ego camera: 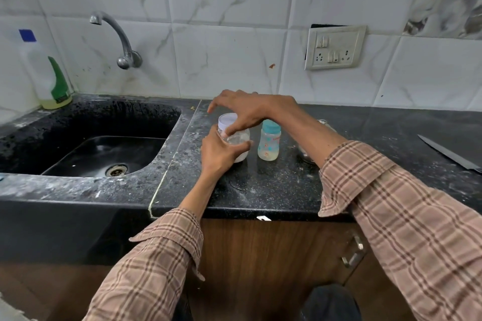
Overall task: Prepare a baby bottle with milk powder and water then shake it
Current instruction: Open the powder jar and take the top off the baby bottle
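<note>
A clear jar of white milk powder (241,138) with a white lid (226,120) stands on the black counter (273,185). My left hand (219,154) wraps around the jar's body. From above, my right hand (242,109) has its thumb and fingers on the lid. Just right of the jar stands a small baby bottle (269,144) with a teal cap and printed sides, upright and untouched. It holds a little pale content at the bottom.
A black sink (104,154) with a wall tap (117,39) lies to the left, a detergent bottle (49,78) at its back corner. A knife (448,154) rests at the counter's right. A steel vessel (306,156) is partly hidden behind my right forearm.
</note>
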